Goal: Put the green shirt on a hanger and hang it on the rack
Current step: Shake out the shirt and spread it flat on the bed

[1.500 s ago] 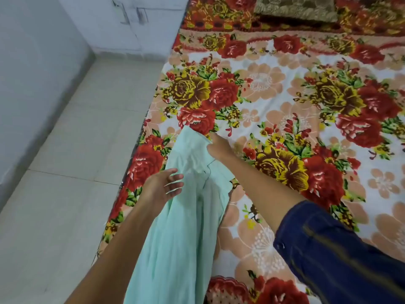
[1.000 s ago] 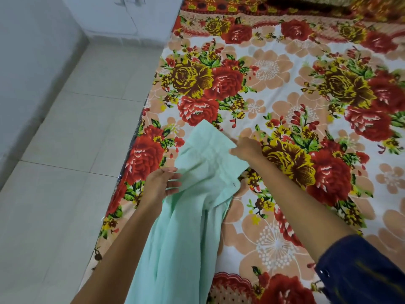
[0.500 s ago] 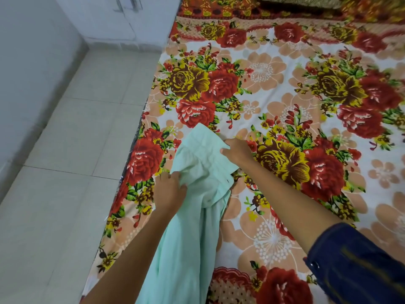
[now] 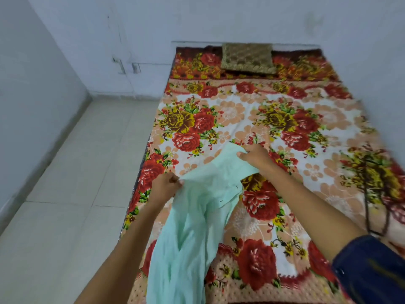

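The pale green shirt (image 4: 197, 216) is held up over the left part of a bed with a floral cover, and its body hangs down toward me in folds. My left hand (image 4: 164, 185) grips the shirt's left upper edge near the bed's side. My right hand (image 4: 255, 157) pinches the upper right corner, farther up over the bed. The cloth is stretched between both hands. A dark thin hanger-like shape (image 4: 377, 202) lies on the bed at the right, blurred. No rack is in view.
The bed with its red and yellow flower cover (image 4: 285, 119) fills the right side. A gold-brown cushion (image 4: 247, 58) lies at its head against the wall. Pale floor tiles (image 4: 76, 194) run along the left, bounded by grey walls.
The view has tilted up, and the wall and cushion now show. My hands have spread apart with the shirt's top edge stretched between them, and my right hand has moved up and right.
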